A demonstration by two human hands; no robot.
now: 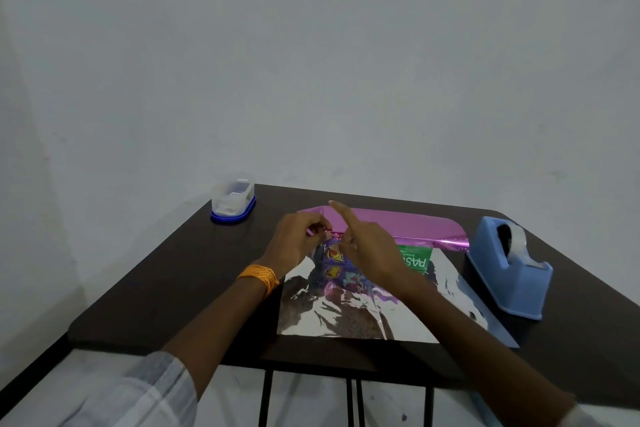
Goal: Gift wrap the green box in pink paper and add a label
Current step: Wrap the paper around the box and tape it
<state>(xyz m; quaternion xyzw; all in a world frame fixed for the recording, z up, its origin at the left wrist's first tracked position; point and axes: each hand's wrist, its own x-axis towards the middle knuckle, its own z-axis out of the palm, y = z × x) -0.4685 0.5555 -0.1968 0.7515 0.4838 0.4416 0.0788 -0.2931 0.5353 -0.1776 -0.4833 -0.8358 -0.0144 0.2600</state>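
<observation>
Sleeve (pixel 145 388), pale and checked, lower left, nearest the lens; two bare forearms reach from the lower corners toward the middle of the table (pixel 156 288), which is dark brown on thin black legs. Left hand (pixel 298 241): orange bangles (pixel 259 277) at the wrist, fingers curled, thumb and fingertips pinching a raised fold of the pink paper (pixel 398 224). Right hand (pixel 372 248): close against the left at the same fold, thumb and lower fingers curled in a pinch on the paper, index finger held out straight, pointing up and away. Pink paper: one sheet spread on the table, crinkled silver underside up, far edge curled over to show the pink face. Green box (pixel 415 258): on the sheet near its far edge. Only a green panel with white lettering shows, just right of the right hand; hands and lifted paper hide the rest. A purple-and-yellow printed patch beneath the hands cannot be told as box or reflection. Tape dispenser (pixel 509 274): pale blue, roll loaded, on the table just beside the sheet's right edge. Container (pixel 232 199): clear plastic on a blue base, far left corner of the table, well apart from the sheet. Wall (pixel 311 62): plain grey-white, behind.
</observation>
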